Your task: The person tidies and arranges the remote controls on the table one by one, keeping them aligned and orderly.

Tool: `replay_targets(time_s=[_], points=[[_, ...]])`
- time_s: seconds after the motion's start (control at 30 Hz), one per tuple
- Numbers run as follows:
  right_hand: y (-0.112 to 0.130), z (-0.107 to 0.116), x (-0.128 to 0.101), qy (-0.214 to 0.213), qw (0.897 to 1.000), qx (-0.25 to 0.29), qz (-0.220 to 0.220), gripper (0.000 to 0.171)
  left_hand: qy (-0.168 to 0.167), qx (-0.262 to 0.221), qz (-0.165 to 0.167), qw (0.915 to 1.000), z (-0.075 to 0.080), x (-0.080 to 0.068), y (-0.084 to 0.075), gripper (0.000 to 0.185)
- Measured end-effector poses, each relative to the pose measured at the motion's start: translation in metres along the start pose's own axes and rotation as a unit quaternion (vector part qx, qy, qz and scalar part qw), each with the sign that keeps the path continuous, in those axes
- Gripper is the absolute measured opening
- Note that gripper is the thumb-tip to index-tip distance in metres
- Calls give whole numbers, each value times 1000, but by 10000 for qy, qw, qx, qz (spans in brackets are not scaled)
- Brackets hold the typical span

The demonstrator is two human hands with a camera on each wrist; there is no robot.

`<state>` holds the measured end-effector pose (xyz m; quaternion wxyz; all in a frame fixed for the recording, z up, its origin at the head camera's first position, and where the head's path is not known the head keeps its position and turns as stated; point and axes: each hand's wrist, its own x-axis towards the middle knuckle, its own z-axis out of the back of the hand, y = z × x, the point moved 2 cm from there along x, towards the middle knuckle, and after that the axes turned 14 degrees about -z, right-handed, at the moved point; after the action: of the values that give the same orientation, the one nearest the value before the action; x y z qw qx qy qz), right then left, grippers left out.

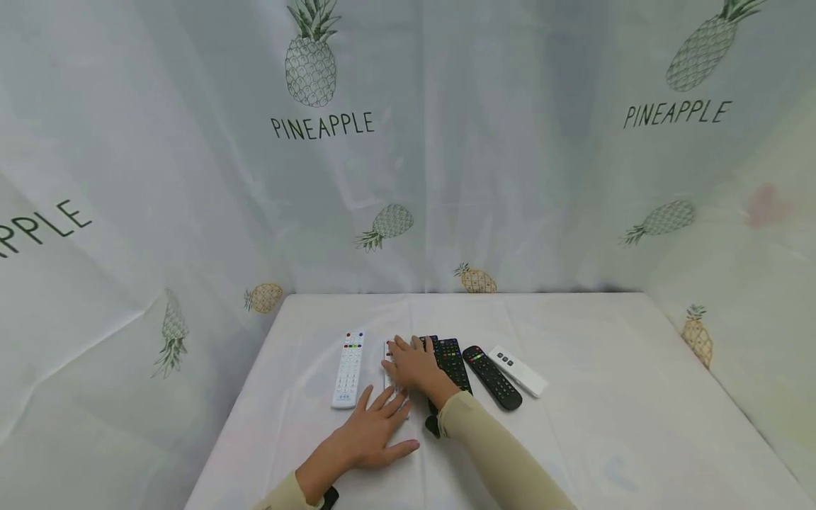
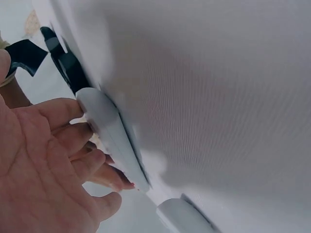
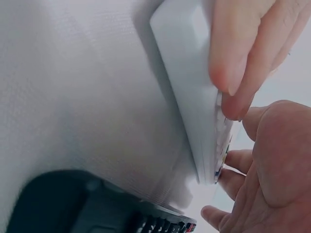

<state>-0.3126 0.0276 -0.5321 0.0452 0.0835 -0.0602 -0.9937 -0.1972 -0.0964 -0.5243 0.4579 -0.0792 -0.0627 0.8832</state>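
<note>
Several remote controls lie in a row on a table covered with a white cloth (image 1: pixel 605 397). My right hand (image 1: pixel 403 355) lies over a white remote (image 1: pixel 387 348), fingers curled over its far half. My left hand (image 1: pixel 382 409) rests flat on the cloth, its straight fingers touching that remote's near end. In the left wrist view the white remote (image 2: pixel 112 141) is seen edge-on against my fingertips (image 2: pixel 73 110). The right wrist view shows the same remote (image 3: pixel 189 87) with its buttons facing my right palm (image 3: pixel 277 160).
Left of my hands lies another white remote (image 1: pixel 347 368). To the right are a black remote with coloured keys (image 1: pixel 452 361), a second black remote (image 1: pixel 492 377) and a small white one (image 1: pixel 518 370). Pineapple-print curtains close off the table's left, back and right sides.
</note>
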Motion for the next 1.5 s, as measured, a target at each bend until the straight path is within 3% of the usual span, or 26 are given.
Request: replay_targets(time_s=[0.77, 1.5], points=[[8, 0, 6, -48, 9995, 320, -52, 58, -64, -137, 219, 9996, -5, -3, 13, 77], [10, 4, 11, 11, 10000, -55, 46, 57, -46, -134, 256, 9996, -4, -5, 15, 83]])
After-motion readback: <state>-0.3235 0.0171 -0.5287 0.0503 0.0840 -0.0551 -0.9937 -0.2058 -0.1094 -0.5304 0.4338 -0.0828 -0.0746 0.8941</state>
